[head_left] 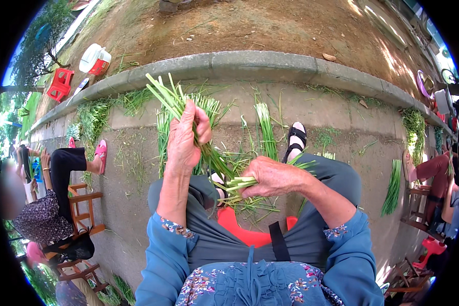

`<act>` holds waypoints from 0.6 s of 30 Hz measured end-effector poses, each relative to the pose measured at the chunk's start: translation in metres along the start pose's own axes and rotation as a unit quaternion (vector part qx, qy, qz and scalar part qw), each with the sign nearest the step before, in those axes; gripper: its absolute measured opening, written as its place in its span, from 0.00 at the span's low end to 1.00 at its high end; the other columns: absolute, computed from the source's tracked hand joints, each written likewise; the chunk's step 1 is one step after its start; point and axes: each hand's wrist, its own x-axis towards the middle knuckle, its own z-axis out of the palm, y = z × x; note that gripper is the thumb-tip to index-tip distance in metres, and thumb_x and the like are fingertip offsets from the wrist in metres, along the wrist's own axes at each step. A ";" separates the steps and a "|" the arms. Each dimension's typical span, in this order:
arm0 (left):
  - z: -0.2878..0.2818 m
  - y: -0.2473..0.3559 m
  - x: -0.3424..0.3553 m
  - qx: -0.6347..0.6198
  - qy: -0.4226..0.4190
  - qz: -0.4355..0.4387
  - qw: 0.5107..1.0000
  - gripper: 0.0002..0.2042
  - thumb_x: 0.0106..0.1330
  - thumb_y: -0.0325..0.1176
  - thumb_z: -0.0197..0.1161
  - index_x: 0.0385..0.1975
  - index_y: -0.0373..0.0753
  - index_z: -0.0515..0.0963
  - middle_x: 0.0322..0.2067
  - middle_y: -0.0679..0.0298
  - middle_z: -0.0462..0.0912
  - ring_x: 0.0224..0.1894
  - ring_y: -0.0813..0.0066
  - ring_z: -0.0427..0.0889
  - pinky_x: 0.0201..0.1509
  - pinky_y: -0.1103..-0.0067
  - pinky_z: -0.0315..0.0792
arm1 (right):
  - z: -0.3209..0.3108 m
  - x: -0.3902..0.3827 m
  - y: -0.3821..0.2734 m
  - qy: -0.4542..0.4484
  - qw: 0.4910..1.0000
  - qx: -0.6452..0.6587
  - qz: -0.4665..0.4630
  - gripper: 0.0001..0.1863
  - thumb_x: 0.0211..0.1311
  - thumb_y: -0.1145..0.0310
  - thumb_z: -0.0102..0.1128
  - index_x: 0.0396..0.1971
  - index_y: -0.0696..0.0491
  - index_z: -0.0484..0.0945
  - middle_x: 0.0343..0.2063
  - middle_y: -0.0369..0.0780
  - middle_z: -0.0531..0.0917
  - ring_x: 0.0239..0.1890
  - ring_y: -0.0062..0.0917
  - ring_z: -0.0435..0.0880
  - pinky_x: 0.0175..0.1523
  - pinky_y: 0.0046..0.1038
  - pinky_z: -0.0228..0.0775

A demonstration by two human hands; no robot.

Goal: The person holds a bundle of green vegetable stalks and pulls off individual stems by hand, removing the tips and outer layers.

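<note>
My left hand point(186, 140) is closed on a bundle of green stalks point(166, 94), held at a slant with pale ends upward. Lower and to the right, my right hand point(275, 176) grips stalks point(237, 181) lying crosswise near the lower part of that bundle; where the two bunches meet is tangled. More stalks point(163, 137) lie on the ground behind my left hand, and a straight bundle point(264, 122) lies farther right. Loose cuttings point(260, 204) are scattered between my legs, above a red plastic object point(242, 234).
A concrete curb point(262, 64) crosses ahead. People on wooden chairs sit at left point(66, 173) and right point(428, 171). Red stools point(60, 84), a white-lidded container point(93, 58), stalk heaps point(94, 117) and another bundle point(391, 186) are around.
</note>
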 end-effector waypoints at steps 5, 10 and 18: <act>0.005 0.004 0.000 0.012 0.045 0.038 0.998 0.17 0.64 0.46 0.47 0.21 0.39 0.69 0.10 0.76 0.56 0.11 0.88 0.50 0.12 0.88 0.45 | 0.027 -0.001 0.000 -0.049 0.983 -0.166 0.060 0.07 0.41 0.68 0.55 0.16 0.57 0.75 0.15 0.47 0.75 0.20 0.40 0.76 0.26 0.37 0.68; 0.010 0.007 -0.002 0.050 0.055 0.040 0.996 0.15 0.65 0.43 0.47 0.23 0.39 0.69 0.11 0.76 0.56 0.11 0.90 0.50 0.12 0.89 0.44 | 0.044 0.001 -0.009 -0.062 0.971 -0.207 0.103 0.07 0.42 0.70 0.52 0.18 0.59 0.75 0.18 0.48 0.77 0.25 0.42 0.79 0.27 0.39 0.71; 0.013 0.006 -0.005 0.037 0.018 -0.007 0.999 0.17 0.66 0.47 0.43 0.24 0.39 0.67 0.10 0.75 0.54 0.11 0.88 0.49 0.12 0.88 0.43 | 0.064 0.006 -0.008 -0.070 0.963 -0.212 0.151 0.06 0.45 0.71 0.56 0.23 0.56 0.78 0.20 0.45 0.78 0.27 0.37 0.80 0.30 0.34 0.72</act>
